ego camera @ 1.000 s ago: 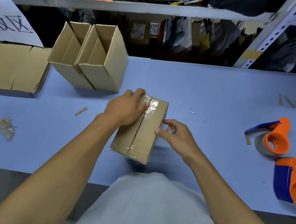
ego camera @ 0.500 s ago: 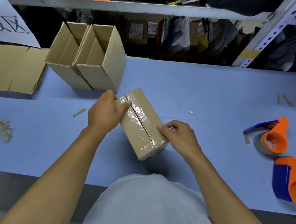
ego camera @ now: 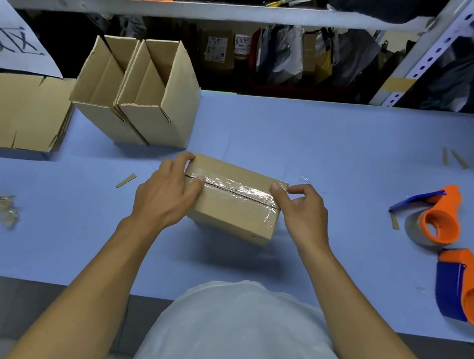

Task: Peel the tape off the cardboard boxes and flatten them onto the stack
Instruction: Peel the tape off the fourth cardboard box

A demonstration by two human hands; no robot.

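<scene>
We see the taped box (ego camera: 233, 202) lying on the blue table (ego camera: 327, 150), clear tape (ego camera: 240, 190) along its top seam. Our left hand (ego camera: 166, 196) grips its left end, fingers curled over the edge. Our right hand (ego camera: 305, 210) pinches the tape at the right end. Two open boxes (ego camera: 136, 98) stand behind, beside the flat stack (ego camera: 14, 110).

Left hand (ego camera: 164, 196) fingers curled around box end, right hand (ego camera: 305, 213) fingers pinching opposite end

Even, fairly bright light falls from above on the blue table (ego camera: 342, 152), with soft shadows. Glare streaks the tape (ego camera: 237, 188). Wide-angle bending curves the shelf (ego camera: 225, 11) at 12 o'clock, where the recess behind stays dim.
</scene>
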